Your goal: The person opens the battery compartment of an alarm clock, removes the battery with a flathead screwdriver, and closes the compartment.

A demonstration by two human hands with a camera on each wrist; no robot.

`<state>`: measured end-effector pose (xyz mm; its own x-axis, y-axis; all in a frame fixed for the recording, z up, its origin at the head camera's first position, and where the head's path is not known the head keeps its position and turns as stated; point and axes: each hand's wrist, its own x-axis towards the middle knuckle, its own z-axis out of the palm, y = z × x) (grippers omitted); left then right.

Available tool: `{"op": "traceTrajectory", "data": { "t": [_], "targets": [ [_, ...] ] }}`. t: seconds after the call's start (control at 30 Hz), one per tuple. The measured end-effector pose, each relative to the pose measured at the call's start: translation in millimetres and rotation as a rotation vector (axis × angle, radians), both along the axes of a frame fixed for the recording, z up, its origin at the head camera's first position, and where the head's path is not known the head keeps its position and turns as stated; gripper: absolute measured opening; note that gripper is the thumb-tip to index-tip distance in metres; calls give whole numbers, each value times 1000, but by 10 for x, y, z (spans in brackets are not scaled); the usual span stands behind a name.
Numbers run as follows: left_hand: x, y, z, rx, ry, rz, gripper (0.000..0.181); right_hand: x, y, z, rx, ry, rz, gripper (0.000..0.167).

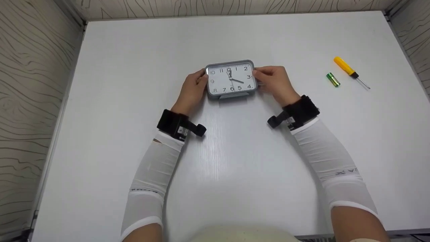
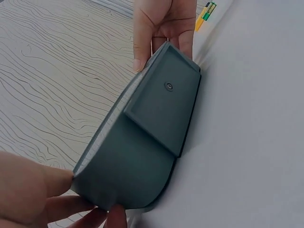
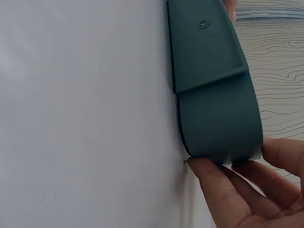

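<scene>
A grey rectangular alarm clock (image 1: 231, 80) with a white face leans back on the table, its numbers towards me. My left hand (image 1: 193, 89) grips its left end, thumb at the front rim and fingers behind. At the other end my right hand (image 1: 273, 82) holds it the same way. In the left wrist view the clock's underside (image 2: 156, 104) shows a slanted panel with one screw. The right wrist view shows that clock base (image 3: 213, 57) too, with my right fingers around the rounded end. The clock's back is hidden.
To the right on the white table (image 1: 235, 174) lie a green battery (image 1: 333, 79) and a screwdriver (image 1: 346, 68) with a yellow handle. Wood-patterned panels (image 1: 208, 8) border the table at the back and both sides.
</scene>
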<state>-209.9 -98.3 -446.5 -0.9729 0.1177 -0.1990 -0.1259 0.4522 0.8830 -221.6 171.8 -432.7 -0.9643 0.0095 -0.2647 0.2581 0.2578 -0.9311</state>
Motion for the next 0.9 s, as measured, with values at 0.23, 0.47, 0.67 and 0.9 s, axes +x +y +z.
{"op": "traceTrajectory", "data": {
  "t": [0.23, 0.47, 0.67, 0.9],
  "targets": [
    [20, 7, -2, 1, 3, 16, 50, -2, -6, -10, 73, 15, 19, 36],
    [26, 12, -26, -4, 2, 31, 49, -12, -13, -37, 139, 31, 48, 36],
    [7, 18, -40, -12, -1, 39, 47, -26, -17, -50, 180, 36, 52, 34],
    [0, 15, -35, -4, 13, 36, 46, -32, -24, -48, 200, 34, 52, 35]
  ]
}}
